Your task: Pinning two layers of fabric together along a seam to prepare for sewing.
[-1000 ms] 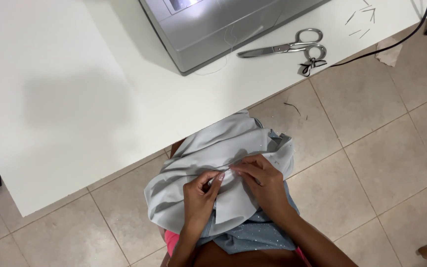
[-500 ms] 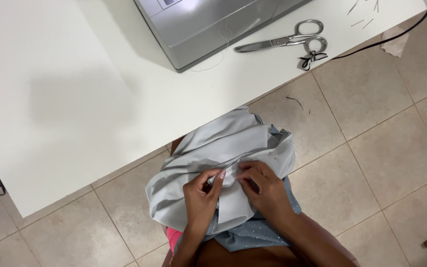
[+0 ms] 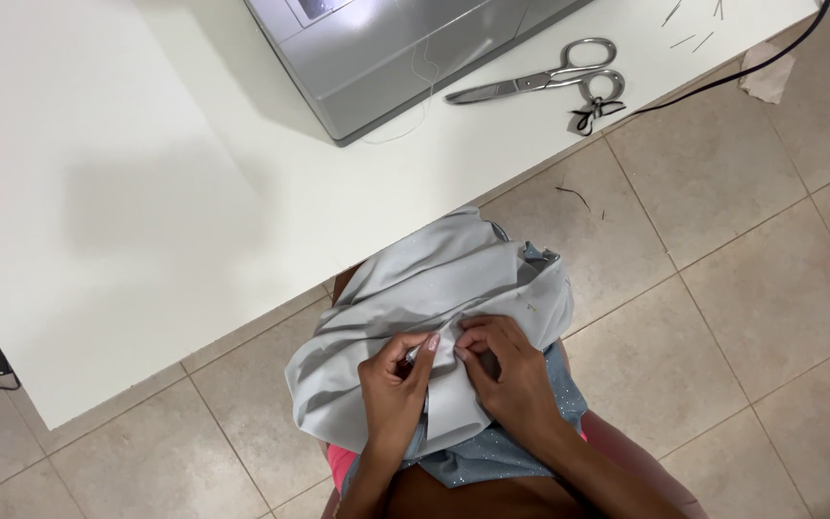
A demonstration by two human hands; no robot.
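A bundle of pale grey fabric lies in my lap, below the edge of the white table. My left hand pinches a fold of the fabric between thumb and fingers near the middle of the bundle. My right hand presses and grips the same fold right beside it, fingertips almost touching the left ones. A sparkly light blue cloth shows under the grey fabric.
A grey sewing machine stands at the table's far side with a thread hanging down. Metal scissors lie to its right, near several pins and a black cable. Beige floor tiles surround me.
Both hands stay on the fabric fold and shift only slightly. The view has drifted a little.
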